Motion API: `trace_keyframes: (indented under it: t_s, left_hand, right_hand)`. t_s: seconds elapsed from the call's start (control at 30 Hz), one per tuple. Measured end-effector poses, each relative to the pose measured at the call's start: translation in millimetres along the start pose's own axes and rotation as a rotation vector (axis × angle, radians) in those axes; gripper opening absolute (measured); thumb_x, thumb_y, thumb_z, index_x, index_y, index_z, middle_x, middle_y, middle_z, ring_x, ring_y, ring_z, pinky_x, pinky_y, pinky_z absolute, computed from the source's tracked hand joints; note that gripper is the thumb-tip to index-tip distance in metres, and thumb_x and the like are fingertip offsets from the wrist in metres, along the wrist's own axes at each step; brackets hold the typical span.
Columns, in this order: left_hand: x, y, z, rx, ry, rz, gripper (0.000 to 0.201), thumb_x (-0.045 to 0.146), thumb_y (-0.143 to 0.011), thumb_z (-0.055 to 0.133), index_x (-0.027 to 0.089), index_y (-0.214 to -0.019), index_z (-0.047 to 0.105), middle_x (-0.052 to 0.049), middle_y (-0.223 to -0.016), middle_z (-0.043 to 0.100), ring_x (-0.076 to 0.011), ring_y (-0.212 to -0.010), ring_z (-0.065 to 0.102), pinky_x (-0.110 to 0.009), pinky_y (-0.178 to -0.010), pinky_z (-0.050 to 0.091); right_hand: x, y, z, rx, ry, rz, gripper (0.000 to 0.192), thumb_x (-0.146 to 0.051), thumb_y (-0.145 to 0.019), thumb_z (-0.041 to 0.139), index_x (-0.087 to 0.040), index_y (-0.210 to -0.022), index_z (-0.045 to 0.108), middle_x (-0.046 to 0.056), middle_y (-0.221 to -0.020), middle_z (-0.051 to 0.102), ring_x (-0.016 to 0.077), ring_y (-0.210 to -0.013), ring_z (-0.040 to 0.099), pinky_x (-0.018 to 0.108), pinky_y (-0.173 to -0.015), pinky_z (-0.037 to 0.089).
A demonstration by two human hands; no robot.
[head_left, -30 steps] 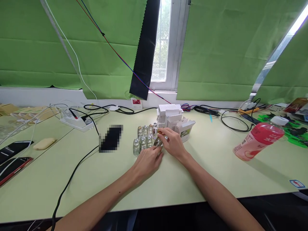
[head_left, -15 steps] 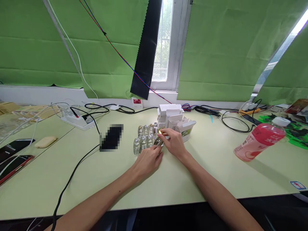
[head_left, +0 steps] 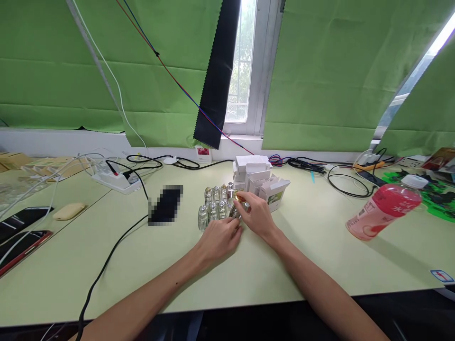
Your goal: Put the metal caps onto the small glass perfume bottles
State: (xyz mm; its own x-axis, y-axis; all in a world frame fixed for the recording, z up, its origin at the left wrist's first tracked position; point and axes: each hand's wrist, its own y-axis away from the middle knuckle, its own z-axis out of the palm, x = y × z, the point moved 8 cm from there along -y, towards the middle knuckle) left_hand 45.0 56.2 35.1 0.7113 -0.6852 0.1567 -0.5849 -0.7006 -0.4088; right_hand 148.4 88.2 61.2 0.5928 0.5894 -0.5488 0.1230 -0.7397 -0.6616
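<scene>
Both forearms bare to the frame edge, no sleeves, watch or rings seen; left hand [head_left: 217, 239] and right hand [head_left: 259, 219] ungloved, slim fingers [head_left: 235, 230].

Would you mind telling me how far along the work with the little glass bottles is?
Several small glass bottles already stand in two rows. The left hand and right hand hold one more bottle beside them. The white cartons behind remain stacked.

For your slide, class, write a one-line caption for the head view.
Both hands, left hand and right hand, hold a small glass bottle beside bottle rows.
</scene>
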Motion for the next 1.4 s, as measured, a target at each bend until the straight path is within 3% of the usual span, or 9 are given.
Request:
trace_keyframes:
  t_s: [0.27,0.4,0.5,0.6,0.8,1.13,1.4]
  left_hand:
    - [-2.9,5.4,-33.8,0.347,0.007,0.011,0.027,0.024,-0.093,0.049,0.018,-0.068,0.058,0.002,-0.059,0.06,-0.0076,-0.046,0.046,-0.023,-0.049,0.031]
    - [-2.9,9.1,-51.4,0.522,-0.004,0.035,0.02,0.021,-0.091,0.054,0.018,-0.072,0.059,0.004,-0.06,0.062,-0.0058,-0.044,0.046,-0.022,-0.047,0.03]
    - [-8.3,10.6,-60.7,0.604,-0.017,0.015,0.018,0.021,-0.09,0.056,0.018,-0.073,0.06,0.005,-0.058,0.061,-0.0051,-0.044,0.046,-0.022,-0.047,0.032]
    - [-12.5,12.0,-67.4,0.668,-0.025,0.013,0.019,0.02,-0.089,0.057,0.018,-0.071,0.059,0.006,-0.056,0.058,-0.0047,-0.043,0.045,-0.022,-0.047,0.033]
    - [-14.6,12.7,-69.8,0.701,-0.028,0.029,0.016,0.018,-0.088,0.059,0.018,-0.072,0.058,0.006,-0.056,0.057,-0.0051,-0.045,0.045,-0.021,-0.047,0.034]
    - [-16.0,12.2,-68.6,0.698,-0.027,0.024,0.017,0.017,-0.088,0.059,0.018,-0.071,0.058,0.006,-0.056,0.056,-0.0051,-0.045,0.044,-0.021,-0.048,0.034]
    - [-16.4,11.8,-67.3,0.692,-0.009,0.037,0.016,0.015,-0.087,0.06,0.018,-0.071,0.058,0.006,-0.057,0.057,-0.0053,-0.045,0.045,-0.021,-0.048,0.033]
  right_hand:
    - [-1.9,1.7,0.9,-0.057,-0.099,0.003,0.026,-0.029,-0.096,0.049,-0.021,-0.118,0.06,0.008,-0.106,0.071,0.0194,-0.087,0.069,0.029,-0.068,0.054]
    - [-6.5,2.6,-3.0,-0.055,-0.031,-0.048,0.027,-0.029,-0.092,0.056,-0.021,-0.117,0.061,0.008,-0.105,0.071,0.0227,-0.093,0.065,0.034,-0.077,0.054]
    - [-11.3,4.2,-5.7,-0.055,0.049,-0.085,0.039,-0.031,-0.086,0.066,-0.021,-0.123,0.059,0.008,-0.106,0.07,0.0258,-0.097,0.062,0.039,-0.085,0.052]
    - [-9.0,6.0,-3.1,-0.094,0.069,-0.035,0.051,-0.033,-0.083,0.07,-0.023,-0.13,0.054,0.008,-0.112,0.069,0.0248,-0.092,0.065,0.037,-0.08,0.052]
    - [-3.6,9.7,8.0,-0.216,0.055,0.051,0.066,-0.033,-0.081,0.072,-0.026,-0.14,0.043,0.008,-0.118,0.067,0.0224,-0.083,0.068,0.032,-0.07,0.051]
    - [-1.9,12.1,10.9,-0.257,0.108,0.065,0.066,-0.04,-0.082,0.072,-0.023,-0.139,0.043,0.012,-0.118,0.062,0.027,-0.095,0.066,0.039,-0.08,0.052]
    - [-6.8,14.4,10.6,-0.3,0.287,0.137,0.064,-0.045,-0.084,0.07,-0.021,-0.137,0.043,0.012,-0.11,0.062,0.0292,-0.087,0.068,0.036,-0.067,0.05]
